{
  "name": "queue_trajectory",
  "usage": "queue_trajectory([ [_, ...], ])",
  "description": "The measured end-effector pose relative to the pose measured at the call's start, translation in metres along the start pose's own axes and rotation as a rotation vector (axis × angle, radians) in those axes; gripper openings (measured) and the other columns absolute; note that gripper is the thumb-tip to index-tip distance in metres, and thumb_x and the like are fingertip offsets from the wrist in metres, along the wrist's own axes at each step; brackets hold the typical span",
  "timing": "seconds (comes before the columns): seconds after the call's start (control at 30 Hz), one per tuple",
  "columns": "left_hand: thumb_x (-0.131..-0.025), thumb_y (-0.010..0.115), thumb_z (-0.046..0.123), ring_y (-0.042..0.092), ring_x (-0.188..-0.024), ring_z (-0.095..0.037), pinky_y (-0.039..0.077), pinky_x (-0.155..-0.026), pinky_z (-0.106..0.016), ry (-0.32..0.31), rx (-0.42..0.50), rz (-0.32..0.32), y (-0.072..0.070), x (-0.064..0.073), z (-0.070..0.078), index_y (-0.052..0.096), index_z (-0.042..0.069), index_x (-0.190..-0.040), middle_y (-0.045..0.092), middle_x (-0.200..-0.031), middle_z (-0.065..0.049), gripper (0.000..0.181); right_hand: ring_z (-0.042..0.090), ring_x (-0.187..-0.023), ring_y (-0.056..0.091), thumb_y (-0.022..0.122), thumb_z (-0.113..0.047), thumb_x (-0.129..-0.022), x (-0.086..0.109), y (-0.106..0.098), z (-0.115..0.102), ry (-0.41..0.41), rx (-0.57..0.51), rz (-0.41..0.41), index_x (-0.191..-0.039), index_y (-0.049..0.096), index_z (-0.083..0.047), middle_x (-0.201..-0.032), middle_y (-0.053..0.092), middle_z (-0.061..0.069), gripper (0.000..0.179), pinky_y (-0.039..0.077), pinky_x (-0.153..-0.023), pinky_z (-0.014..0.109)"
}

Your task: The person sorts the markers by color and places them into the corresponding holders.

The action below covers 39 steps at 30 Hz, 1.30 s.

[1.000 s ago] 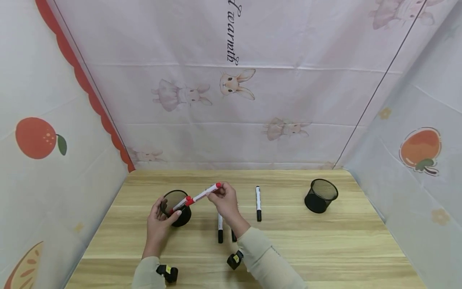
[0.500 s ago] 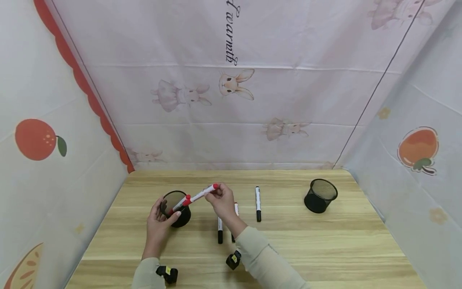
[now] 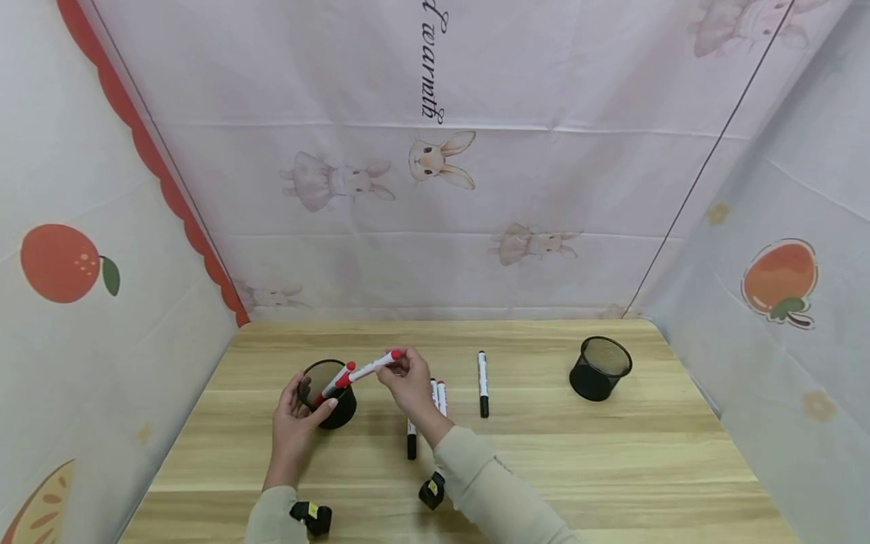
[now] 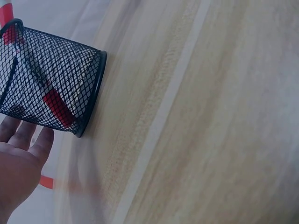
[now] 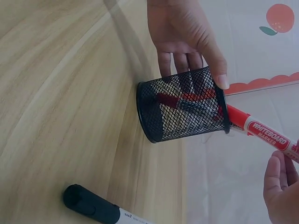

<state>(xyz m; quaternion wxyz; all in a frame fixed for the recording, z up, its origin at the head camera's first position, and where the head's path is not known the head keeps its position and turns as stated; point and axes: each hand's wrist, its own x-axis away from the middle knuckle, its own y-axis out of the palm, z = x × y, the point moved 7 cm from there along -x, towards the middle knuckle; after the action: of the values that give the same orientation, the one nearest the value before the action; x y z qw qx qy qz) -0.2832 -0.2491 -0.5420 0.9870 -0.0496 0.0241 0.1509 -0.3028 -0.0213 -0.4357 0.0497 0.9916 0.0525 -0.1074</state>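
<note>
My left hand (image 3: 295,423) grips a black mesh pen holder (image 3: 340,412) at the left of the table, thumb at the rim and fingers round its far side. One red-capped marker (image 3: 333,384) leans inside it; through the mesh its red end (image 4: 58,109) shows near the base. My right hand (image 3: 411,385) pinches a second red whiteboard marker (image 5: 268,135) by its outer end. That marker slants down to the left, its other red end right at the holder's mouth, overlapping the first marker in the head view.
A second mesh pen holder (image 3: 601,369) stands at the right. One black-capped marker (image 3: 483,384) lies right of centre. Another black-capped marker (image 3: 411,442) and a red-ended one (image 3: 442,398) lie near my right forearm. Printed cloth (image 3: 367,272) hangs behind the wooden table (image 3: 544,468).
My right hand has moved a little left with its marker, bringing the red end over the holder's mouth. My left hand and the holder stay nearly in place.
</note>
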Motion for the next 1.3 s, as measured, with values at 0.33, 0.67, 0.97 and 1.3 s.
queue_trajectory([
  [0.33,-0.075,0.08,0.019,0.032,-0.13,-0.018,0.027,-0.104,-0.043,0.019,0.021,0.004,0.001,-0.002,-0.002,0.033,0.019,-0.144,0.038,-0.143,-0.009,0.084,0.02,-0.08,0.059,0.066,0.005,-0.082,-0.002,0.006,0.002,-0.022,0.04,-0.01,-0.101,0.058,0.01,-0.092,0.063,0.022,0.021,0.051,-0.067,0.023],
  [0.67,-0.077,0.077,0.011,0.031,-0.132,-0.023,0.025,-0.105,-0.045,0.008,0.054,-0.022,0.008,0.01,0.019,0.032,0.011,-0.144,0.038,-0.142,-0.009,0.081,0.018,-0.079,0.06,0.066,0.002,-0.083,-0.004,0.011,0.024,-0.053,0.096,-0.018,-0.1,0.062,0.007,-0.089,0.065,0.013,0.018,0.052,-0.067,0.023],
  [0.97,-0.077,0.078,0.013,0.029,-0.132,-0.022,0.024,-0.105,-0.046,-0.004,0.05,-0.011,0.002,0.008,0.009,0.03,0.012,-0.145,0.035,-0.144,-0.011,0.083,0.014,-0.076,0.061,0.068,0.0,-0.083,-0.009,0.022,0.042,-0.145,0.208,-0.057,-0.103,0.062,0.003,-0.086,0.065,0.008,0.021,0.052,-0.064,0.024],
  [1.3,-0.075,0.079,0.018,0.033,-0.13,-0.019,0.027,-0.104,-0.043,0.028,0.027,0.006,0.002,-0.002,-0.006,0.032,0.017,-0.145,0.037,-0.143,-0.01,0.084,0.006,-0.07,0.056,0.066,-0.004,-0.085,-0.009,0.03,0.046,-0.195,0.346,-0.111,-0.097,0.065,0.0,-0.081,0.064,0.002,0.013,0.049,-0.062,0.02],
])
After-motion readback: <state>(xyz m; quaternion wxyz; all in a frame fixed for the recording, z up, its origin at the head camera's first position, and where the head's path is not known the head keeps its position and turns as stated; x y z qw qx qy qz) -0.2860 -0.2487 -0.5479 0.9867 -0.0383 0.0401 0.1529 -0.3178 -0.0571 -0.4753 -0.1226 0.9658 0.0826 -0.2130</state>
